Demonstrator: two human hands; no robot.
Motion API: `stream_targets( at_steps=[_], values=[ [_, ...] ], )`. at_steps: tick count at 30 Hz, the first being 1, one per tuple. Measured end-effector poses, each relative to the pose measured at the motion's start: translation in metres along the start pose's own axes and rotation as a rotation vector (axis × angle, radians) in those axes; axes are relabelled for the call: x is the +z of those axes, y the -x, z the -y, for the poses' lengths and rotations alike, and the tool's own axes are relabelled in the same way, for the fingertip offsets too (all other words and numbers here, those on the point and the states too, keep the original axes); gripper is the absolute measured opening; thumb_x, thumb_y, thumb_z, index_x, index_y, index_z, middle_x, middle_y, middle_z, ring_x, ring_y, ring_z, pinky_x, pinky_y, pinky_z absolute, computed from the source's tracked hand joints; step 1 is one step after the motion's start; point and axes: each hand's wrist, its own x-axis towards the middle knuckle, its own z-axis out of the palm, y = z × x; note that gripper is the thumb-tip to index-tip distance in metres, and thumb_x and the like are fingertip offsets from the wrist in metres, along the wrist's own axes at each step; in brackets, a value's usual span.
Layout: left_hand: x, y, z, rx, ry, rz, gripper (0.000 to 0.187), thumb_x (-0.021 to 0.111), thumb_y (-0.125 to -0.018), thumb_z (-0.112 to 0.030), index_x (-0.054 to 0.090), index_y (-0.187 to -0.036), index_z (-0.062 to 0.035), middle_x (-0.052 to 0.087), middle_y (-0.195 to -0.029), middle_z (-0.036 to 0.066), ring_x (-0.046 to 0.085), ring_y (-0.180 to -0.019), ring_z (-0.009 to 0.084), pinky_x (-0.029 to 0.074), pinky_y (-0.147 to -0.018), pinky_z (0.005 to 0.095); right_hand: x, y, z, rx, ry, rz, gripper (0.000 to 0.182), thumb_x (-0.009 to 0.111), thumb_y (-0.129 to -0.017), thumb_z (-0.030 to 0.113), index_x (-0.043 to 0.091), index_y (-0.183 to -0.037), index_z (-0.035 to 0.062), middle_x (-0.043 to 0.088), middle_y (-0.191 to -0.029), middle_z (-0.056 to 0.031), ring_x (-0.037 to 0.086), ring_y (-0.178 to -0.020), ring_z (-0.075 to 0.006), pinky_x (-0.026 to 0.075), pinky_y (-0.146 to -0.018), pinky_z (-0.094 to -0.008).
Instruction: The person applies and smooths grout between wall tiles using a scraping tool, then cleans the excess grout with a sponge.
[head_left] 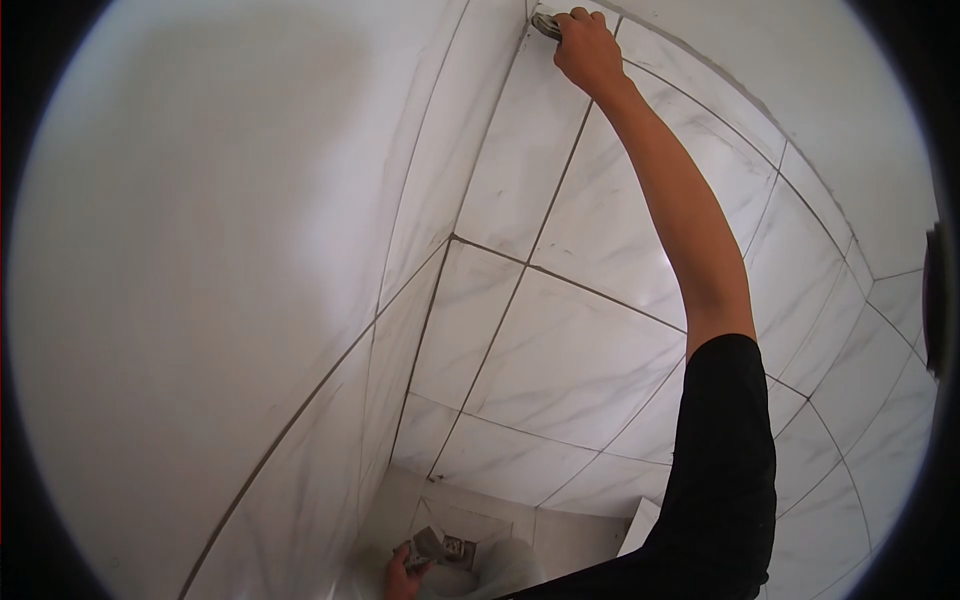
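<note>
Up top, my right grip (588,50) is clamped round a small greyish tool (546,26), tiles (535,130) behind. Well below it, my left grip (405,574) pinches a flat grey piece (429,544).

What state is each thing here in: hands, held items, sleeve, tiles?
Right hand: raised, closed on small grey item.
Small grey item: gripped, high up.
Left hand: low, gripping flat grey item.
Flat grey item: held, tilted.
Black sleeve: ends near the elbow.
Tiles: in place, joints dark.

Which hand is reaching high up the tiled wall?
The right hand, stretched up with a small tool in its grasp. The left hand is low down, holding a grey object.
</note>
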Motion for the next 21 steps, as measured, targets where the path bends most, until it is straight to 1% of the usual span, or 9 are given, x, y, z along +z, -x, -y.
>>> stream_targets(
  at_steps=[1,5,8,10,14,15,17,19,21],
  values=[
    [0.000,0.001,-0.002,0.034,-0.024,-0.015,0.045,0.058,-0.092,-0.005,0.048,-0.135,0.0005,0.057,-0.131,0.017,0.057,-0.116,0.0275,0.045,-0.098,0.0358,0.001,-0.002,0.002,-0.032,0.018,0.011,0.036,0.061,-0.074,0.000,0.067,-0.109,0.0047,0.062,-0.102,-0.0145,0.057,-0.099,-0.0349,0.053,-0.083,-0.0431],
    [-0.007,-0.011,0.017,0.050,-0.052,-0.026,0.046,0.061,-0.092,-0.007,0.048,-0.135,0.0012,0.058,-0.129,0.018,0.057,-0.116,0.0254,0.045,-0.097,0.0347,0.025,-0.003,-0.003,-0.065,0.099,0.010,0.038,0.060,-0.073,-0.002,0.067,-0.110,0.0045,0.063,-0.103,-0.0131,0.057,-0.099,-0.0336,0.053,-0.083,-0.0421],
    [-0.009,-0.017,0.021,-0.007,-0.005,0.004,0.045,0.058,-0.094,-0.006,0.047,-0.137,0.0013,0.058,-0.130,0.017,0.057,-0.117,0.0250,0.046,-0.097,0.0341,0.032,-0.002,0.001,-0.068,0.139,0.030,0.033,0.060,-0.073,-0.002,0.067,-0.105,0.0024,0.063,-0.102,-0.0125,0.058,-0.099,-0.0325,0.053,-0.082,-0.0412],
    [-0.001,-0.004,-0.014,-0.231,0.236,-0.037,0.043,0.052,-0.096,-0.004,0.046,-0.138,0.0012,0.057,-0.130,0.016,0.058,-0.113,0.0251,0.047,-0.094,0.0335,0.041,0.000,0.008,-0.116,0.210,-0.048,0.012,0.063,-0.075,0.003,0.067,-0.086,0.0025,0.061,-0.101,-0.0115,0.058,-0.097,-0.0284,0.053,-0.077,-0.0379],
    [-0.004,0.003,-0.007,-0.131,0.035,-0.009,0.041,0.047,-0.097,0.000,0.045,-0.138,0.0010,0.058,-0.128,0.015,0.060,-0.108,0.0250,0.048,-0.093,0.0333,0.050,0.027,0.032,-0.160,0.219,-0.053,0.013,0.064,-0.074,0.005,0.066,-0.086,0.0019,0.059,-0.097,-0.0091,0.058,-0.096,-0.0268,0.051,-0.074,-0.0380],
    [-0.005,-0.004,0.005,-0.078,0.130,0.007,0.043,0.050,-0.095,-0.001,0.046,-0.138,0.0010,0.059,-0.126,0.014,0.060,-0.106,0.0248,0.048,-0.092,0.0333,0.045,0.034,0.034,-0.161,0.219,-0.048,0.013,0.064,-0.074,0.005,0.066,-0.086,0.0019,0.059,-0.097,-0.0091,0.058,-0.096,-0.0268,0.051,-0.074,-0.0380],
    [-0.011,-0.026,0.044,-0.024,0.225,0.021,0.044,0.052,-0.094,-0.002,0.046,-0.137,0.0011,0.060,-0.124,0.014,0.060,-0.104,0.0246,0.048,-0.091,0.0333,0.036,0.043,0.037,-0.216,0.136,0.034,0.024,0.059,-0.073,-0.001,0.063,-0.097,0.0004,0.061,-0.102,-0.0119,0.058,-0.096,-0.0299,0.053,-0.078,-0.0396],
    [-0.022,-0.061,0.095,-0.224,0.864,0.100,0.040,0.056,-0.093,-0.023,0.051,-0.130,-0.0064,0.055,-0.128,0.013,0.054,-0.117,0.0341,0.052,-0.093,0.0539,0.024,0.029,0.027,-0.209,0.106,-0.011,0.021,0.061,-0.072,0.000,0.064,-0.093,0.0016,0.061,-0.100,-0.0111,0.058,-0.095,-0.0290,0.053,-0.076,-0.0390],
    [-0.028,-0.069,0.112,-0.245,0.888,0.087,0.039,0.056,-0.093,-0.023,0.052,-0.128,-0.0065,0.056,-0.128,0.013,0.055,-0.118,0.0337,0.053,-0.092,0.0531,0.018,0.014,0.012,-0.201,0.074,-0.048,0.018,0.064,-0.072,0.001,0.066,-0.089,0.0029,0.061,-0.097,-0.0104,0.059,-0.094,-0.0282,0.053,-0.073,-0.0384]
  ],
)
